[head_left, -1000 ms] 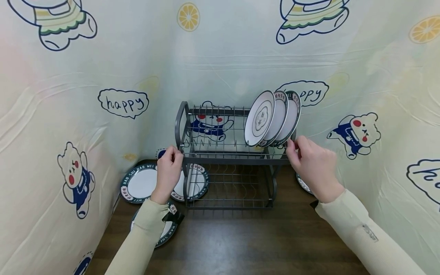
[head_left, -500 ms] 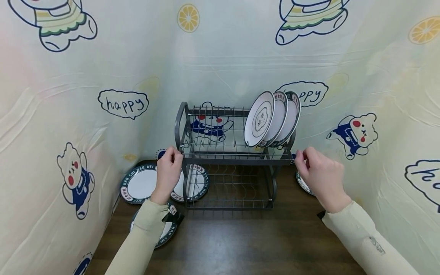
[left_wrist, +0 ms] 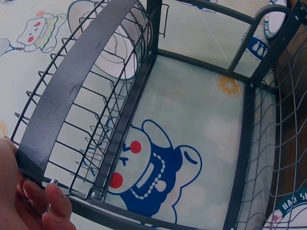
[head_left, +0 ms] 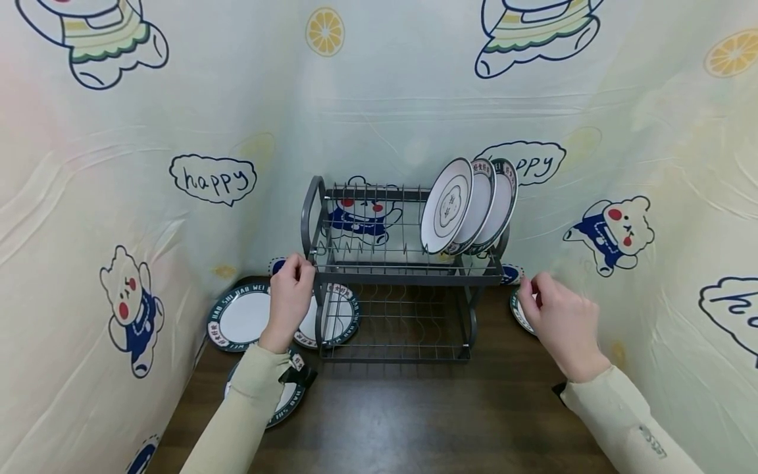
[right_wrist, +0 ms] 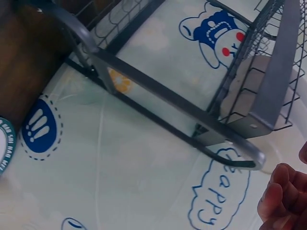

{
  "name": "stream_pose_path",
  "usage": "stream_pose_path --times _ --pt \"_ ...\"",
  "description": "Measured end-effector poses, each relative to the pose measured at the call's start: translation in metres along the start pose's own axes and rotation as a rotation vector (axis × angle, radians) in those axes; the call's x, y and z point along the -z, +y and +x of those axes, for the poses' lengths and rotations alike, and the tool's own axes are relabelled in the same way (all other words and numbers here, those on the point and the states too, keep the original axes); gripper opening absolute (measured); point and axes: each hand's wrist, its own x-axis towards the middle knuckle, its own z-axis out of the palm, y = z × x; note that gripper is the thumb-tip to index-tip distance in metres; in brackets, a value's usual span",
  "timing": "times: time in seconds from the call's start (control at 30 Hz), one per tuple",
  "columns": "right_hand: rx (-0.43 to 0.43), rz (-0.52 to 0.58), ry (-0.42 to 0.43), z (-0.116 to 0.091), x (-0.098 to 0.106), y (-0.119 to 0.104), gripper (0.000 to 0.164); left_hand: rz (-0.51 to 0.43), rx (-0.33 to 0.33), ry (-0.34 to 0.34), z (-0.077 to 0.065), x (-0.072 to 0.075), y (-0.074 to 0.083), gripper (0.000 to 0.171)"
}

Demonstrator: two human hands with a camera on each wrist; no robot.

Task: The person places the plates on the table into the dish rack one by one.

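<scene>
A grey two-tier dish rack (head_left: 408, 279) stands on the table, with three patterned plates (head_left: 447, 205) upright at the right end of its upper tier. At the rack's front left corner my left hand (head_left: 288, 296) grips the frame; the left wrist view has its curled fingertips (left_wrist: 56, 196) around the corner bar. My right hand (head_left: 559, 322) is off to the right of the rack, apart from it, fingers loosely curled with nothing in them. The right wrist view places that hand (right_wrist: 287, 201) beside the rack's end bar (right_wrist: 168, 98).
Left of the rack lie green-rimmed plates: one at the back (head_left: 243, 317), one partly behind the rack's leg (head_left: 343, 322), and one under the left forearm (head_left: 290, 395). Another plate (head_left: 521, 316) shows partly behind the right hand. A printed cloth (head_left: 379, 112) hangs around the brown table (head_left: 414, 421).
My right hand has left the rack's front right corner and moved to the right and toward me. The left hand keeps its grip, and the rack and plates have stayed in place.
</scene>
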Motion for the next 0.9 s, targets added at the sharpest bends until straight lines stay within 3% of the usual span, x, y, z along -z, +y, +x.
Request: stream_pose_path --times 0.9 --pt "-0.178 -0.044 -0.102 -0.038 -0.020 0.047 0.030 -0.004 0.000 0.000 0.000 0.000 0.001 0.020"
